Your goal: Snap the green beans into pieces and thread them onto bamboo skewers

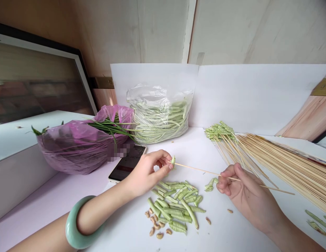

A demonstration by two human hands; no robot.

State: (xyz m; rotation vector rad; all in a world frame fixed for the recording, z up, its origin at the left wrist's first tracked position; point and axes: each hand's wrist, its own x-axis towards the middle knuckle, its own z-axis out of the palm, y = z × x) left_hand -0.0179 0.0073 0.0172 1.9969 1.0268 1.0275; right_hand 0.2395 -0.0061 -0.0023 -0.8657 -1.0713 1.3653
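My left hand (148, 171) pinches a small piece of green bean (173, 161) between thumb and fingertips. My right hand (243, 187) grips a long bamboo skewer (202, 170), whose tip reaches that bean piece. Below and between my hands lies a heap of cut green beans (175, 206), with several pale bean seeds (153, 220) beside it. A few green pieces (209, 184) lie just left of my right hand. A jade bangle (76, 224) circles my left wrist.
A bundle of bamboo skewers (286, 164) lies at right, with green bean pieces (219, 131) at its far end. A clear bag of long beans (160, 119), a purple bag with chives (81, 147) and a phone (127, 162) stand behind, on the white table (99, 185).
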